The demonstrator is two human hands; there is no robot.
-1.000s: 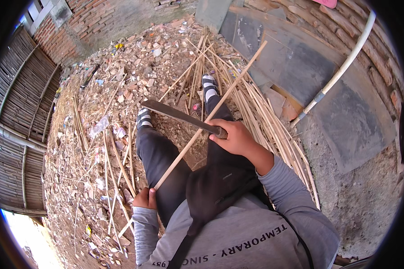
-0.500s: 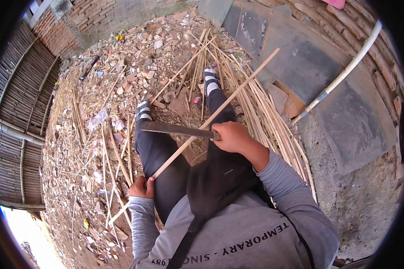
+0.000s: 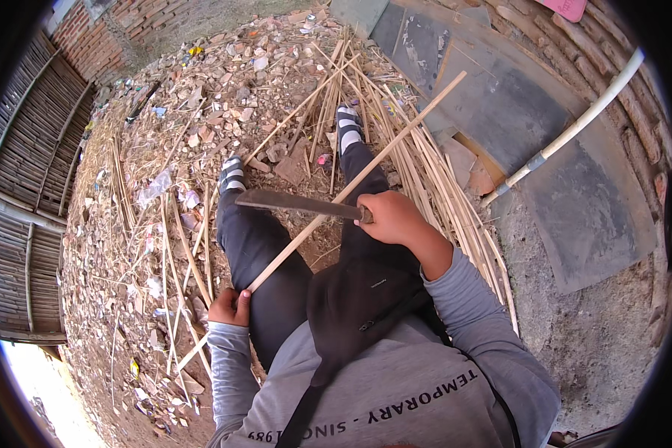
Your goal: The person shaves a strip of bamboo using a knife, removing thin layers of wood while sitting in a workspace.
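My right hand (image 3: 390,217) is closed round the handle of a machete (image 3: 295,202). Its dark, broad blade points left and lies across a long pale bamboo strip (image 3: 381,153), seemingly against it. The strip slants from lower left to upper right over my legs. Near its lower end my left hand (image 3: 230,307) grips it beside my left thigh, and a short end sticks out behind the hand. My right fingertips are partly hidden by the handle.
Several bamboo strips (image 3: 444,201) lie piled along my right leg, and more strips (image 3: 173,276) lie on the left. Rubble (image 3: 216,112) covers the ground. A pale pole (image 3: 575,127) leans near dark sheets (image 3: 530,112) at the right. A slatted bamboo wall (image 3: 26,142) stands left.
The machete blade has turned slightly, showing more of its flat side. My left hand has shifted a little left and down with the strip; the whole view has shifted slightly.
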